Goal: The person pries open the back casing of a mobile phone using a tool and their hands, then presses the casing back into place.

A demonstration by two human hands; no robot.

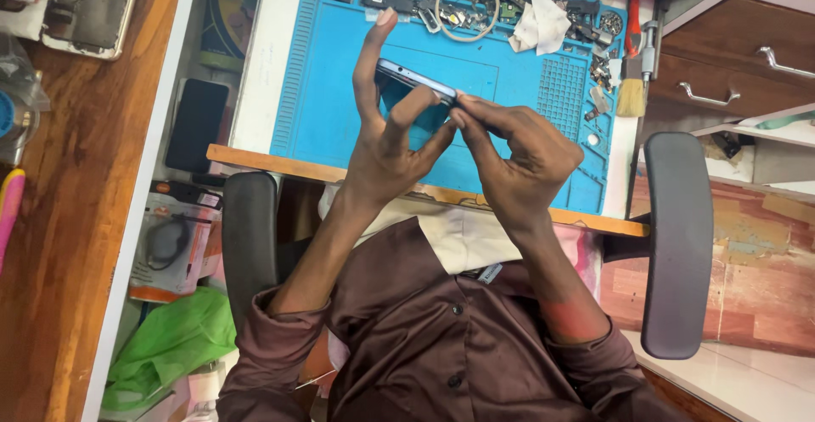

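Overhead, a person seated in a chair holds a slim smartphone [416, 80] edge-on above a blue work mat [509, 74] that covers most of a white desk [259, 82]. The left hand [386, 137] is closed around the phone's near side, its index finger stretched up past the far edge and its thumb lying along the phone's underside. The right hand [518, 146] is pinched shut on the phone's right end, thumb and fingertips meeting at the edge. The phone hovers over the middle of the mat, tilted, and not touching it.

Along the mat's far edge lies a scatter of small dark phone parts [475, 2], a loop of wire [467, 10] and a crumpled white cloth [539, 23]. At the mat's right edge a small brush [631, 91] lies beside a red-handled tool [633, 14]. A dark phone [197, 125] lies on a lower surface just past the desk's left edge. Black armrests [675, 244] flank the person, who wears a dark brown shirt [441, 337].
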